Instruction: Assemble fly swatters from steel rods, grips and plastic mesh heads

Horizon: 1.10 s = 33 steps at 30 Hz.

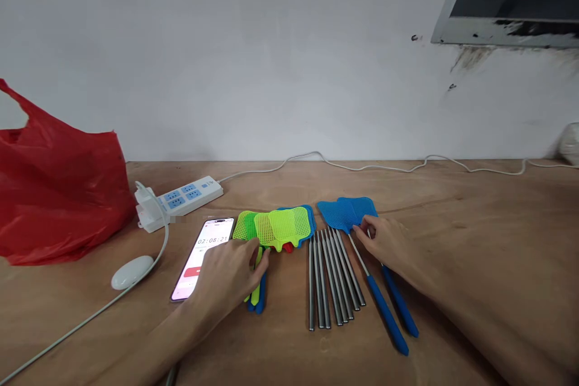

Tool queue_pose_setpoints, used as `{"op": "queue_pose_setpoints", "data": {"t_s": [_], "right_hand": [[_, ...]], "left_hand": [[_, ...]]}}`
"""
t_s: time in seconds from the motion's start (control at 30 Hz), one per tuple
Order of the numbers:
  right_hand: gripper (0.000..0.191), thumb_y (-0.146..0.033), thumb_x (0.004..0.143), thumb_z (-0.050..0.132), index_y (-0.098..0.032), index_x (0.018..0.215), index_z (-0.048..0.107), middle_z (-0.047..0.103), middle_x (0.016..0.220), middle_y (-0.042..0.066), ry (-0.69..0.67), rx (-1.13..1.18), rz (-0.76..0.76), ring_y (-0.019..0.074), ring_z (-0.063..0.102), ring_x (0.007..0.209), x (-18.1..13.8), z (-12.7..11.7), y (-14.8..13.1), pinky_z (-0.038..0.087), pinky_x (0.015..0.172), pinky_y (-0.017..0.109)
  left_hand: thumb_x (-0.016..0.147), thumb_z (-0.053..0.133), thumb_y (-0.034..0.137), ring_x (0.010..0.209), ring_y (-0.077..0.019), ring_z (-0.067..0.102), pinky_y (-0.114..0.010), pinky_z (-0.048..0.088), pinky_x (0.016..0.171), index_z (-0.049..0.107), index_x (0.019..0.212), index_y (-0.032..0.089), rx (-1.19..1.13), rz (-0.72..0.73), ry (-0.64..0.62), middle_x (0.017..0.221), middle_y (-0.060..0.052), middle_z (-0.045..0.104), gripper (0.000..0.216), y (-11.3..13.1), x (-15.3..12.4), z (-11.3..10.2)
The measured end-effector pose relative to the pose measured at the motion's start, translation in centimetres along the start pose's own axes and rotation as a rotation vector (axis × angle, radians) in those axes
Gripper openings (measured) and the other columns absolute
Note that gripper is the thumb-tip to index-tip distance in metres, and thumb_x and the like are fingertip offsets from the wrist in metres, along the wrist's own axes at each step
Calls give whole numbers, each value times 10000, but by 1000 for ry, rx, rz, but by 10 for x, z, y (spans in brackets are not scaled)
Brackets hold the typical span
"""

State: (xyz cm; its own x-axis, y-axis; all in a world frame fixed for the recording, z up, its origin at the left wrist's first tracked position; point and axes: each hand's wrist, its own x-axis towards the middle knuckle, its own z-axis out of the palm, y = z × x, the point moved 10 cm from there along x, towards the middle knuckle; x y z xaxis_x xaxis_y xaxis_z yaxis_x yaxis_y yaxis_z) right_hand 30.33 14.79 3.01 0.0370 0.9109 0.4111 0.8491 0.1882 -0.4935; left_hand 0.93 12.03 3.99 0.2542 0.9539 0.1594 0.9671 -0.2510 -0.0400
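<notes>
Left hand lies palm down on the bench, grip loosely curled, fingertips on the handles under the green swatters. Whether the grip has closed round a handle cannot be told; the fingers hide it. The green heads overlap one another and cover a blue head at the back and a bit of red at the lower edge. Short yellow and blue handles stick out below the left hand.

Right hand rests on the neck of the blue swatters, fingers pinched where the heads meet the thin rods. Two blue handles run down and right from under this hand.

Between the hands: a row of bare metal rods, side by side, fanning slightly, touching neither hand.

Just left of the left hand: phone, screen lit, timer showing. Further left: power strip with white cable, a white oval puck, red bag. White wall behind.
</notes>
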Motion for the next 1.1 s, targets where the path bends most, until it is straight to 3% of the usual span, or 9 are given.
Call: {"op": "queue_pose_setpoints", "data": {"t_s": [0.23, 0.4, 0.7, 1.1], "right_hand": [[326, -361, 907, 536, -225, 620, 463, 503, 518, -32, -144, -9, -186, 147, 471, 507, -9, 13, -30, 283, 542, 270], [298, -353, 913, 542, -217, 649, 528, 499, 505, -35, -223, -5, -243, 150, 492, 515, -18, 19, -43, 303, 555, 273], [203, -241, 810, 599, -211, 616, 547, 556, 528, -13, -337, -107, -215, 155, 485, 525, -24, 23, -48, 280, 537, 278], [192, -239, 676, 628, -219, 532, 503, 554, 518, 6, -317, -141, -114, 181, 477, 548, -27, 25, -40, 242, 529, 294]], "left_hand": [[957, 440, 398, 632, -273, 651, -315, 147, 527, 597, 707, 196, 33, 3, -33, 628, -63, 646, 357, -1, 0, 4], [962, 439, 393, 630, -262, 660, -310, 169, 525, 593, 694, 205, 22, 18, -53, 629, -47, 656, 362, 3, -1, 7], [935, 470, 375, 635, -262, 662, -310, 215, 523, 622, 694, 209, 15, 27, -67, 643, -55, 669, 330, 4, -1, 10], [901, 496, 393, 614, -265, 651, -300, 257, 531, 629, 667, 210, 18, 59, -66, 621, -62, 656, 326, 9, -5, 10]]}}
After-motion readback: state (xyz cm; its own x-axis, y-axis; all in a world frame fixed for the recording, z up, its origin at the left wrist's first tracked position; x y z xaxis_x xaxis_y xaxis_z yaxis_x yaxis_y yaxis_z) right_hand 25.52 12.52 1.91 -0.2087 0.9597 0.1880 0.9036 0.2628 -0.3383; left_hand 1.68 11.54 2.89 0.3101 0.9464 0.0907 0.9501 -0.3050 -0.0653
